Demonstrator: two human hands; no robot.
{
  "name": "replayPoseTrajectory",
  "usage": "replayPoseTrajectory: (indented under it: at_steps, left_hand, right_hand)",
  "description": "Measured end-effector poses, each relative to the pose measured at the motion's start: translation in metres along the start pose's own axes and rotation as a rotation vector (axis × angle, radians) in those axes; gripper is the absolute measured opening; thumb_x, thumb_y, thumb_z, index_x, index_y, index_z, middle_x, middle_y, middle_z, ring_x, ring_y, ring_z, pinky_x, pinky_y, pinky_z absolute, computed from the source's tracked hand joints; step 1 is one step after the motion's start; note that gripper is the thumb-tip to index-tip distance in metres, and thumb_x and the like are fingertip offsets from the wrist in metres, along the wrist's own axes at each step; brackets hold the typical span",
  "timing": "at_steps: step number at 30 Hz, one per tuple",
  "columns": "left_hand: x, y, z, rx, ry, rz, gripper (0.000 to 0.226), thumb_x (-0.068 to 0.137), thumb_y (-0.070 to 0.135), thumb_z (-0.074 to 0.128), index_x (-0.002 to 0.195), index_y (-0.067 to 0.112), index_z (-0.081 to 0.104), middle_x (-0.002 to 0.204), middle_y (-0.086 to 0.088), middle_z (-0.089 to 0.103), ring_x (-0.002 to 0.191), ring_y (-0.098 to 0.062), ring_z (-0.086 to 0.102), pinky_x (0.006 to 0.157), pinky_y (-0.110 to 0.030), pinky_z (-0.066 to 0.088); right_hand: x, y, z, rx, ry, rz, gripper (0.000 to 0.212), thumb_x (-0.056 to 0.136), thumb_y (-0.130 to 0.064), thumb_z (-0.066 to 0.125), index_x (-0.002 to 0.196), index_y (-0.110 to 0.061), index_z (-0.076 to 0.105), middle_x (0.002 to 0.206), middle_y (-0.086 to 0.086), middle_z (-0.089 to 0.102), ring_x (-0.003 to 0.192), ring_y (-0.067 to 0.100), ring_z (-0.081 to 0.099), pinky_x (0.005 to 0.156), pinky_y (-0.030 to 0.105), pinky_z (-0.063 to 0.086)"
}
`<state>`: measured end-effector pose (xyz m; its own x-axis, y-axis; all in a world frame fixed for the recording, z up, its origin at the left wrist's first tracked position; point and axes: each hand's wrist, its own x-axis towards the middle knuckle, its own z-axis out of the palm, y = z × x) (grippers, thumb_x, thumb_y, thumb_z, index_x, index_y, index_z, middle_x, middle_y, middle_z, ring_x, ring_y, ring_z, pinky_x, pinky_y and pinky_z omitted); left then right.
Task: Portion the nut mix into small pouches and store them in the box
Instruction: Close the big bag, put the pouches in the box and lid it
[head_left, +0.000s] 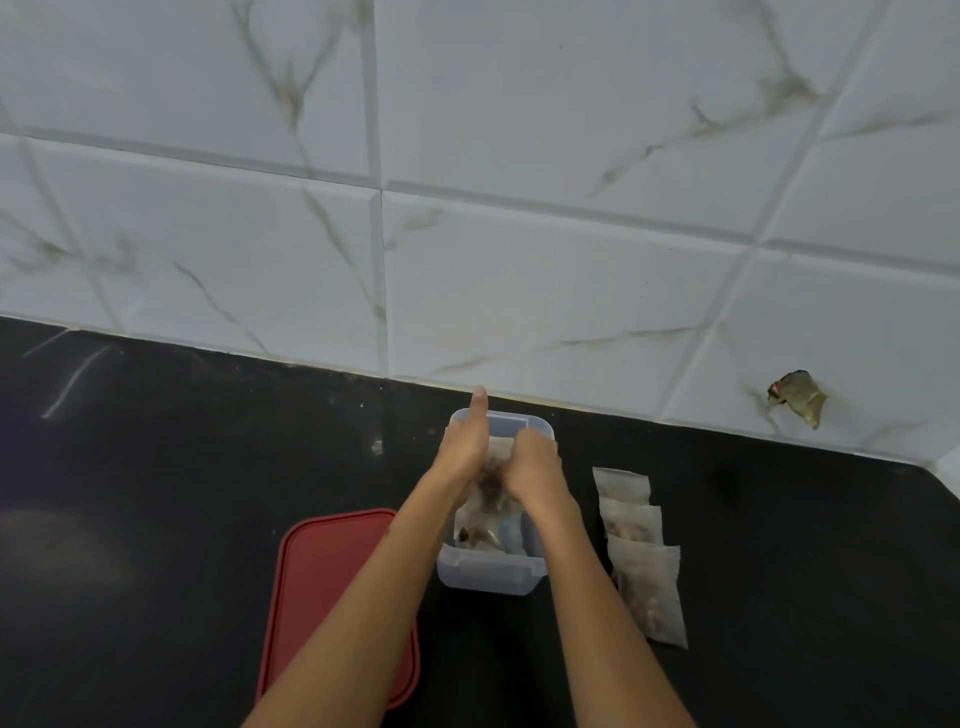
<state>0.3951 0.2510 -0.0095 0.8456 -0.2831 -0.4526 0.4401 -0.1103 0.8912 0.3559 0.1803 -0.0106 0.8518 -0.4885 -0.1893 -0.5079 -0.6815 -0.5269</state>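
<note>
Pressing pouches (488, 525) into box (488, 574): left hand (465, 449) flat, right hand (530, 467) gripping one.

lid (332, 587) left of box (488, 574), pouches (639, 551) right

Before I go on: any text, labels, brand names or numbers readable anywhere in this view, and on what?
None can be read.
Clear box: no label or marking shows.
Red lid: plain, no print visible.
Filled pouches on the counter: no print visible.
Scrap against the wall tiles: a small red and white mark, too small and blurred to tell whether it is text.
</note>
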Motion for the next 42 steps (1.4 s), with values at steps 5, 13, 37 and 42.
replayPoseTrajectory:
  at_steps: [5,13,37,42]
  left_hand:
    - [0.007,-0.002,0.004,-0.086,-0.003,-0.098,0.080,0.091,0.068,0.030,0.147,0.011,0.032,0.144,-0.015,0.044,0.128,-0.030,0.047,0.109,-0.046,0.040]
    - [0.005,-0.003,0.007,-0.105,0.008,-0.127,0.070,0.095,0.062,0.029,0.145,0.012,0.033,0.140,-0.015,0.046,0.126,-0.030,0.047,0.108,-0.044,0.039]
    - [-0.082,-0.032,0.095,-0.008,0.065,0.444,0.013,0.096,0.019,0.052,0.088,0.019,0.062,0.089,-0.004,0.068,0.089,-0.019,0.066,0.092,-0.045,0.053]
    - [-0.075,-0.073,0.120,0.331,0.041,0.347,0.023,0.093,0.019,0.058,0.115,0.014,0.059,0.114,-0.005,0.064,0.094,-0.009,0.058,0.080,-0.020,0.048]
  right_hand:
    - [0.009,-0.005,0.010,-0.066,-0.045,0.059,0.023,0.095,-0.012,0.053,0.115,-0.001,0.058,0.111,0.013,0.063,0.100,0.024,0.061,0.074,0.026,0.044]
    - [0.009,-0.003,0.017,-0.111,-0.114,0.068,0.024,0.096,-0.014,0.049,0.115,-0.003,0.058,0.112,0.013,0.063,0.103,0.026,0.061,0.074,0.029,0.042]
    - [-0.049,0.113,-0.090,0.194,0.317,0.031,0.036,0.095,-0.022,0.055,0.130,-0.017,0.054,0.126,0.005,0.061,0.114,0.021,0.057,0.091,0.033,0.047]
    - [-0.057,0.170,-0.082,0.227,0.192,0.210,0.032,0.094,-0.024,0.057,0.124,-0.014,0.058,0.121,0.007,0.061,0.110,0.023,0.057,0.077,0.024,0.039]
